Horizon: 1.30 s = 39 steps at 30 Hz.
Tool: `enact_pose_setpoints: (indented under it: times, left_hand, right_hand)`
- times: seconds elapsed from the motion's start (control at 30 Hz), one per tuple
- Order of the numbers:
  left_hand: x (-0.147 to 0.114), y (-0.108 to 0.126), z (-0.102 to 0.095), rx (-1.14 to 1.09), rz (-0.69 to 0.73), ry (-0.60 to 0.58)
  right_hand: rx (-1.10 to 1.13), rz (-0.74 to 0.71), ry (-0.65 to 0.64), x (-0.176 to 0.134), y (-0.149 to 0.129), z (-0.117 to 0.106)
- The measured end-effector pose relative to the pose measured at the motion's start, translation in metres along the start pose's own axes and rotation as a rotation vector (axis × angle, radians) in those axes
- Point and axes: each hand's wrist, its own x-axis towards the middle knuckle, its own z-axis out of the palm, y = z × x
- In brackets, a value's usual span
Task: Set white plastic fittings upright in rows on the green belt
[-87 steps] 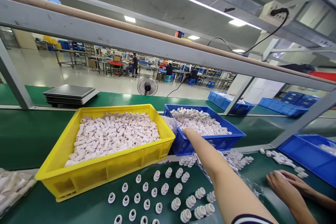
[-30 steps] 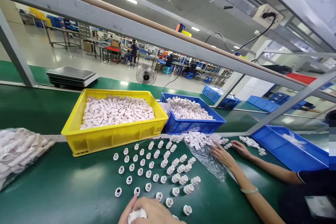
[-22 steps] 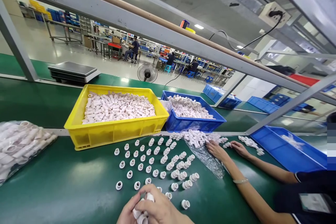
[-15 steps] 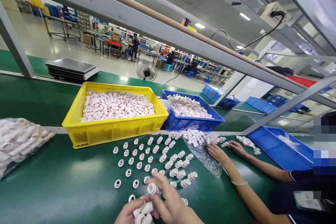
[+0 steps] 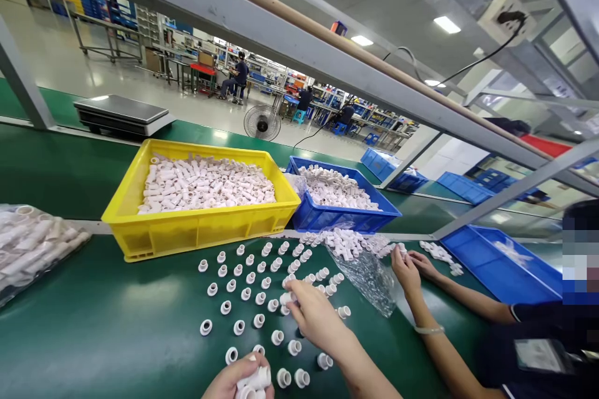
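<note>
Short white plastic tubes (image 5: 258, 378) clutched in curled left hand (image 5: 233, 379). Single white plastic tube (image 5: 287, 299) pinched by fingers of right hand (image 5: 317, 315), among white flanged plastic fittings (image 5: 294, 348) stood on green tabletop (image 5: 135, 330). Yellow rectangular plastic crate (image 5: 201, 231) set beyond.

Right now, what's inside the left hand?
The left hand holds at least two white pieces. Those and the picture's edge cover the rest; any more beneath cannot be seen.
</note>
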Motion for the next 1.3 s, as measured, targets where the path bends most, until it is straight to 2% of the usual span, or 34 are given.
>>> enact_pose_setpoints:
  times: [0.1, 0.2, 0.37, 0.57, 0.7, 0.8, 0.87, 0.93, 1.0, 1.07, 1.17, 1.23, 1.3]
  left_hand:
    - [-0.001, 0.005, 0.003, 0.181, 0.041, -0.06]
    - [-0.003, 0.01, 0.005, 0.276, 0.045, -0.063]
    - [-0.003, 0.009, 0.002, 0.199, 0.026, -0.077]
    - [0.004, 0.001, 0.001, 0.055, -0.027, 0.111]
    - [0.001, 0.006, 0.011, 0.165, -0.016, 0.066]
    - [-0.005, 0.013, 0.02, 0.253, -0.029, 0.039]
    - [-0.007, 0.016, 0.023, 0.28, -0.045, 0.034]
    - [-0.007, 0.015, 0.023, 0.296, -0.03, 0.017]
    - [-0.006, 0.013, 0.021, 0.326, 0.01, 0.028]
    - [-0.006, 0.01, 0.017, 0.356, 0.024, 0.097]
    - [-0.007, 0.009, 0.013, 0.38, 0.006, 0.185]
    - [-0.008, 0.009, 0.012, 0.394, -0.002, 0.193]
    - [-0.008, 0.008, 0.013, 0.428, -0.025, 0.179]
  right_hand:
    - [-0.112, -0.014, -0.026, 0.006, 0.001, 0.01]
    - [-0.195, -0.059, -0.046, 0.014, 0.002, 0.018]
    - [-0.284, -0.086, -0.103, 0.023, 0.002, 0.023]
    - [-0.329, -0.129, -0.14, 0.028, 0.0, 0.031]
    - [-0.316, -0.14, -0.16, 0.028, 0.003, 0.036]
    - [-0.238, -0.123, -0.072, 0.021, 0.002, 0.033]
    - [-0.113, -0.114, 0.029, 0.012, -0.003, 0.027]
    - [0.052, -0.141, 0.071, 0.001, -0.013, 0.022]
    - [0.199, -0.195, 0.014, -0.01, -0.026, 0.018]
    - [0.278, -0.223, -0.095, -0.018, -0.039, 0.017]
    - [0.289, -0.204, -0.268, -0.025, -0.05, 0.017]
    - [0.288, -0.208, -0.355, -0.027, -0.05, 0.013]
    - [0.302, -0.235, -0.39, -0.029, -0.046, 0.004]
